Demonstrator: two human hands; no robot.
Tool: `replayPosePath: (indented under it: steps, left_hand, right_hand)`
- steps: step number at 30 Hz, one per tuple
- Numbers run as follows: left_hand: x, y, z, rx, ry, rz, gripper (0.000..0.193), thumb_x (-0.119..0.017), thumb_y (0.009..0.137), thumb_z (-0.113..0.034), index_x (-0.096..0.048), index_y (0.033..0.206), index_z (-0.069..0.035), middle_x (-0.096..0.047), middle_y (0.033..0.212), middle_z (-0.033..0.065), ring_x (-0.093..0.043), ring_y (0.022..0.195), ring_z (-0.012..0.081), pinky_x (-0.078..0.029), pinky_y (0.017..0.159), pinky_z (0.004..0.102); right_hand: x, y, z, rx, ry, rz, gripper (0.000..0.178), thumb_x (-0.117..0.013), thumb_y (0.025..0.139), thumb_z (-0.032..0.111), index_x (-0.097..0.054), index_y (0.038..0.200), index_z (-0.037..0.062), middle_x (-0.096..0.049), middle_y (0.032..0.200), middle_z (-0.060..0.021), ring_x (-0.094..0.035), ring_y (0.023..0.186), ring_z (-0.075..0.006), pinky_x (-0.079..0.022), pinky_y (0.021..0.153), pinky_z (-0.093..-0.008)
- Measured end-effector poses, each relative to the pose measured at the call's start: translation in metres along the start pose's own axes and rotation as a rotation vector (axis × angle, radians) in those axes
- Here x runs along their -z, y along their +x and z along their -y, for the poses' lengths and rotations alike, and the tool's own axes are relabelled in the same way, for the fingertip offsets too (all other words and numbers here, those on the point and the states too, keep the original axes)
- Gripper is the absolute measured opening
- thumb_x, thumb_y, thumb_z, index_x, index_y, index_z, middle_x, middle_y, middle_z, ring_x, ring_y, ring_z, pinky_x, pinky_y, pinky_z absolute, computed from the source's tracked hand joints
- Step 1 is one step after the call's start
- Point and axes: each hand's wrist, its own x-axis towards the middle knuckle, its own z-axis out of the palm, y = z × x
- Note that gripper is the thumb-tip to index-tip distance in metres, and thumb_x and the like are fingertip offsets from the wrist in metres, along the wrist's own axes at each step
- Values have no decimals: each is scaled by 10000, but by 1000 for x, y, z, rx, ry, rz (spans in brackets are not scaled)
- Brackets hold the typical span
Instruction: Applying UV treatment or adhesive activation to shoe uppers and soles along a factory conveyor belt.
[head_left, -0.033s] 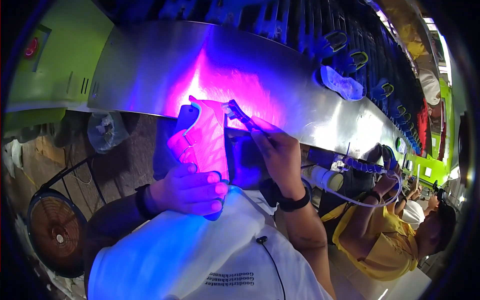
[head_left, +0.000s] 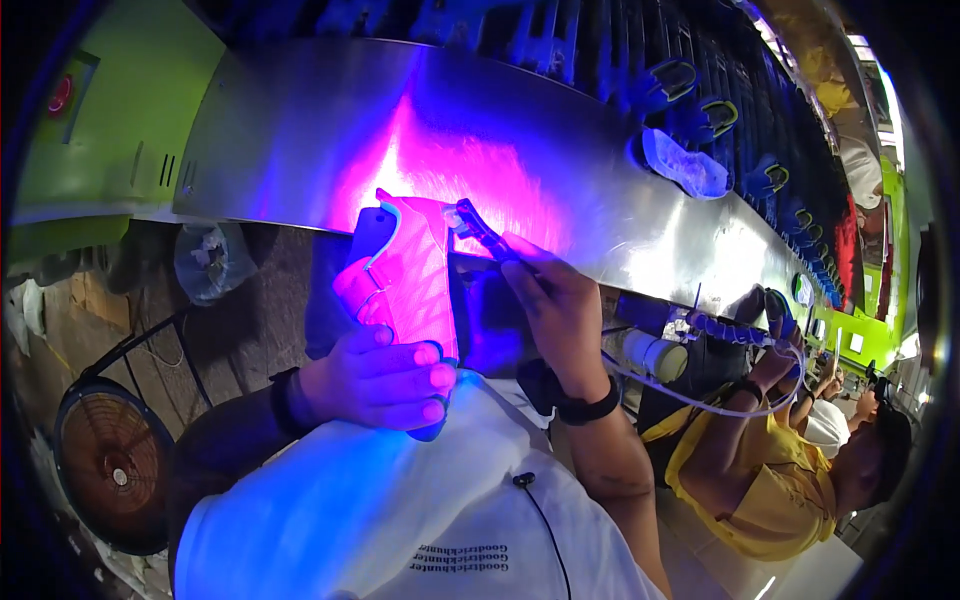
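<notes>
My left hand [head_left: 385, 385] is wrapped around the toe end of a shoe upper [head_left: 418, 275], its fingers closed over it. The upper looks pink under the purple light and has a dark last [head_left: 373, 232] showing in its opening. Its heel end points away from me, over the edge of the metal bench. In my right hand [head_left: 555, 305] is a small dark-handled brush [head_left: 482, 230], pinched between thumb and fingers. The bristles meet the heel side of the upper, or lie very close to it. My left fingers hide the toe.
A metal bench [head_left: 290, 130] runs across in front, with a dark slatted conveyor behind it. On the conveyor's edge lies a pale sole [head_left: 685, 165]. A floor fan [head_left: 115, 465] and a plastic bag [head_left: 212, 265] are at left. A co-worker in yellow [head_left: 750, 480] works at right.
</notes>
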Motion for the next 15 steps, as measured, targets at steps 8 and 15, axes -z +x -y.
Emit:
replayPosePath:
  steps: [8, 15]
  left_hand:
    - [10, 8, -1, 34, -81, 116, 557, -692, 923, -242, -448, 1422, -201, -603, 1366, 51, -580, 1309, 276, -243, 1210, 588]
    - [-4, 0, -9, 92, 76, 14, 604, -643, 943, -179, -357, 1475, -156, -582, 1366, 78, -570, 1316, 293, -262, 1194, 628]
  right_hand:
    - [-12, -22, -11, 6, 243, 27, 357, -701, 954, 71, -672, 1304, 2, -737, 1101, -69, -661, 967, -100, -512, 897, -244]
    - [-3, -62, -27, 13, 426, 148, 375, -686, 955, 38, -670, 1329, 53, -719, 999, -37, -624, 822, -71, -514, 745, -240]
